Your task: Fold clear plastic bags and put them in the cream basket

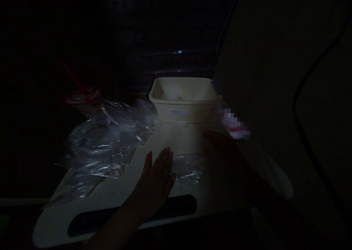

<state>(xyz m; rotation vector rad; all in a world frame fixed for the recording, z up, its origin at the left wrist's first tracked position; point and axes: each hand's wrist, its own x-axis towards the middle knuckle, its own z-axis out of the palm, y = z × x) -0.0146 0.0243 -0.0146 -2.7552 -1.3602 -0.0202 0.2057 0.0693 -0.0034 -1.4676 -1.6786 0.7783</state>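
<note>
My left hand (158, 174) reaches in from below over a pale tabletop (112, 193). Its fingers are stretched out and it grips nothing. Just to its right lies a small clear plastic bag (187, 168), close to or under the edge of the fingers; contact is unclear. In deep shadow on the right, my right hand (221, 141) extends toward the far side of the table. Darkness hides its fingers and anything they may hold. A cream plastic tub (181, 108) with a label stands beyond both hands, with something small and indistinct inside.
Crumpled clear plastic bags (106, 143) cover the table's left side. Behind them stands a cup (86, 99) with a red lid and straw. A pink-and-white packet (235, 125) lies right of the tub. The table's front has a dark slot (181, 205). A cable (295, 99) hangs at right.
</note>
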